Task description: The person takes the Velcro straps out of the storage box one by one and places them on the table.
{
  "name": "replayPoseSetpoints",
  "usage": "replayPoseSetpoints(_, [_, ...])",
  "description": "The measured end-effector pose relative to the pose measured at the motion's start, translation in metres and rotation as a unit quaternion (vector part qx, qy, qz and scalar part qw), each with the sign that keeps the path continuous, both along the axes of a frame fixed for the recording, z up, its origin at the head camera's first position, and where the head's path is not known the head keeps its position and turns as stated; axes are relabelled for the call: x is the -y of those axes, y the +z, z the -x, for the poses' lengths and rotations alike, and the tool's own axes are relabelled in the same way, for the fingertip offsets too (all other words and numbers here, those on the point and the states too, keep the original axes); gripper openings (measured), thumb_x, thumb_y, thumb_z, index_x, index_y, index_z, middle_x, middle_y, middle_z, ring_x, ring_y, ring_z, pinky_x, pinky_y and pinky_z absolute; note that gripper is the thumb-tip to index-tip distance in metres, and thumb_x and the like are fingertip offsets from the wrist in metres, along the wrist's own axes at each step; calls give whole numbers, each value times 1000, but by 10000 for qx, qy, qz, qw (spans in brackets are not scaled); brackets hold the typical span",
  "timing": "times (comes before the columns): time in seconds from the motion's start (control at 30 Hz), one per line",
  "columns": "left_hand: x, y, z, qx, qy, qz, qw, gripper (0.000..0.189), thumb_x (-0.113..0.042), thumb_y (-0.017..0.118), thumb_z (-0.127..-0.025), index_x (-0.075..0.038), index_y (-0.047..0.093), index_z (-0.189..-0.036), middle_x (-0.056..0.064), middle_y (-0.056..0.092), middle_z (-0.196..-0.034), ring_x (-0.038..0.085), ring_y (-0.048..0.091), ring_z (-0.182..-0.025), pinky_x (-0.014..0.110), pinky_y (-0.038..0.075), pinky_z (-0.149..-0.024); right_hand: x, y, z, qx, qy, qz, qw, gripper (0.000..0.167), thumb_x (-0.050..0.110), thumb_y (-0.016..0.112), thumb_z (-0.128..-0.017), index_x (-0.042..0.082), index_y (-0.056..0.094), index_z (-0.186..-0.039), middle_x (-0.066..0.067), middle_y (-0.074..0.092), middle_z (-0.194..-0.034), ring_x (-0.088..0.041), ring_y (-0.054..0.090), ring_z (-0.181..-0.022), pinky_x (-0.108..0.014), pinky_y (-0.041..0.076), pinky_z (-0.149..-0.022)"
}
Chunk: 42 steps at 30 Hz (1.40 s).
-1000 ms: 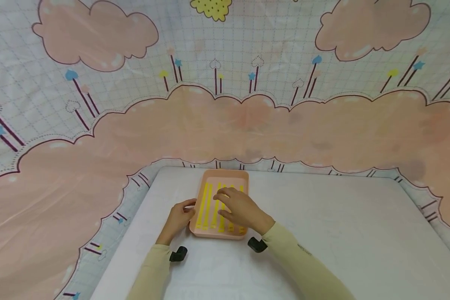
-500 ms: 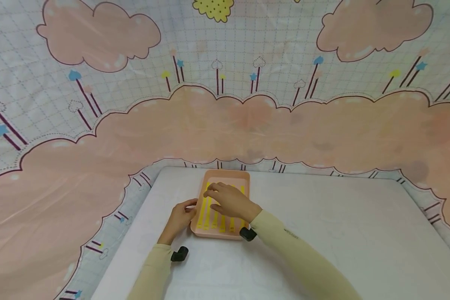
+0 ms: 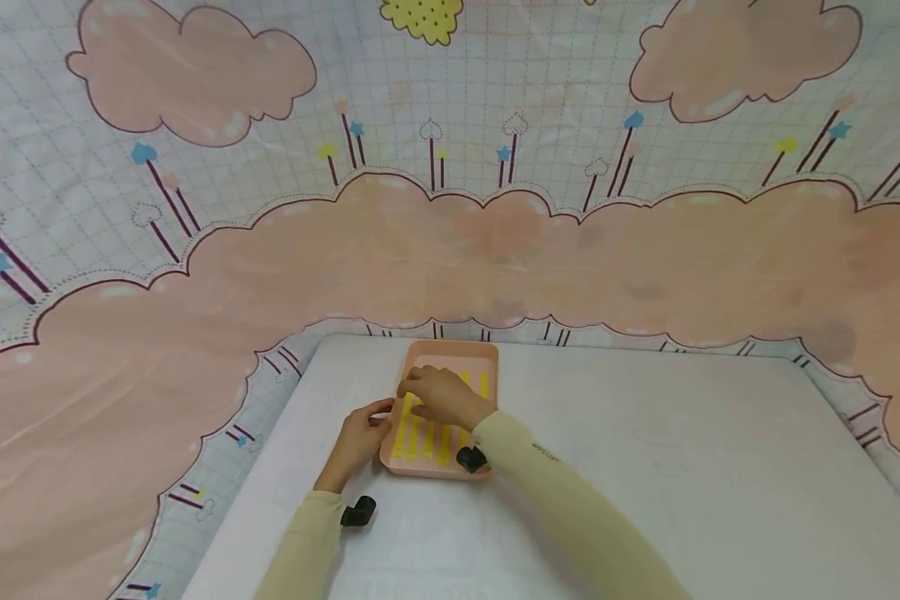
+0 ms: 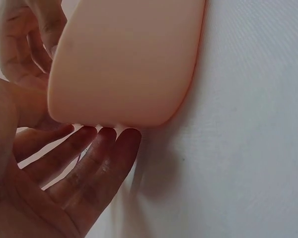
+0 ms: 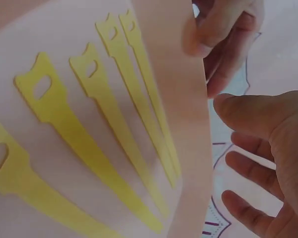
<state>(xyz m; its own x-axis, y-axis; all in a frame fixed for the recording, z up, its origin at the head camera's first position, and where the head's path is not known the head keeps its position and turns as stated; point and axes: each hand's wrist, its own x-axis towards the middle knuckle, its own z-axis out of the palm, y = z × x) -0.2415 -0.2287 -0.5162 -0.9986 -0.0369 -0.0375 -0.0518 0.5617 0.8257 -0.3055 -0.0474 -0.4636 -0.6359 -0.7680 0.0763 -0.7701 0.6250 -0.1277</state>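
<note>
A shallow peach tray (image 3: 457, 350) lies on the table with several flat yellow toy saws (image 5: 87, 153) side by side in it, their handles holed. At its left side my left hand (image 3: 362, 432) grips the tray's edge. In the left wrist view its fingertips (image 4: 126, 141) press the outer wall, while the thumb reaches over the rim. My right hand (image 3: 441, 396) hovers across the tray's upper left part, hiding portions of some saws. Its fingers are relaxed, with nothing between them; in the right wrist view its thumb tip is close to the rim (image 5: 202, 124).
The tray stands near the back left of a white table (image 3: 630, 467). Behind and beside the table hangs a cloth (image 3: 607, 258) printed with clouds. Each wrist carries a small black camera (image 3: 358, 511).
My right hand has moved leftward across the tray, from above its right half to its left edge. My left hand and the tray have stayed in place.
</note>
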Motion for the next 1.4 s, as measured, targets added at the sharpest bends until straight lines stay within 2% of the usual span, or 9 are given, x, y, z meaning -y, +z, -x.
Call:
replayPoseSetpoints(0.13, [0, -1, 0, -31, 6, -23, 10000, 42, -5, 57, -94, -3, 58, -135, 19, 60, -136, 34, 66, -112, 38, 58, -83, 6, -4, 3, -65, 57, -201, 9998, 28, 27, 73, -89, 26, 69, -117, 5, 63, -124, -17, 60, -114, -35, 53, -89])
replayPoseSetpoints(0.33, [-3, 1, -3, -98, 52, -74, 9999, 41, -3, 58, -92, -2, 59, -133, 23, 64, -128, 34, 67, -108, 32, 57, -74, 11, -14, 7, 27, -161, -436, 9989, 24, 28, 72, -90, 26, 69, -114, 5, 65, -119, -17, 61, -108, -36, 52, -90])
replayPoseSetpoints(0.53, [-3, -1, -5, 54, 114, -108, 9999, 42, -5, 58, -94, -6, 58, -136, 20, 62, -132, 32, 67, -109, 32, 58, -74, 14, -20, 10, 75, -465, -533, 9975, 23, 30, 72, -89, 27, 68, -112, 5, 66, -115, -17, 61, -105, -37, 49, -92])
replayPoseSetpoints(0.8, [-2, 0, -6, 119, 139, -178, 9997, 42, -6, 57, -93, -7, 59, -135, 20, 61, -134, 32, 66, -110, 32, 58, -74, 17, -31, 13, 52, -514, -487, 9975, 19, 23, 69, -91, 25, 70, -110, 2, 67, -111, -18, 62, -104, -39, 50, -91])
replayPoseSetpoints(1.03, [1, -1, -4, 55, 116, -133, 9998, 41, -6, 57, -93, -7, 59, -135, 20, 62, -133, 32, 67, -107, 33, 57, -73, 16, -30, 14, 57, -292, -454, 9985, 17, 17, 64, -95, 26, 72, -107, 4, 66, -111, -17, 61, -105, -38, 47, -89])
replayPoseSetpoints(1.17, [1, -1, -3, 82, 127, -121, 9998, 41, -7, 58, -94, -9, 60, -135, 19, 62, -133, 32, 67, -108, 33, 57, -75, 14, -29, 15, 155, -144, -569, 9982, 17, 15, 65, -93, 27, 73, -103, 4, 64, -108, -17, 59, -103, -38, 46, -89])
replayPoseSetpoints(1.4, [0, -4, -2, 171, 159, -171, 9996, 41, -9, 59, -94, -11, 59, -135, 17, 63, -130, 30, 66, -108, 33, 57, -75, 11, -34, 15, 246, -48, -726, 9970, 23, 9, 64, -93, 28, 73, -101, 5, 62, -108, -16, 54, -102, -39, 45, -90])
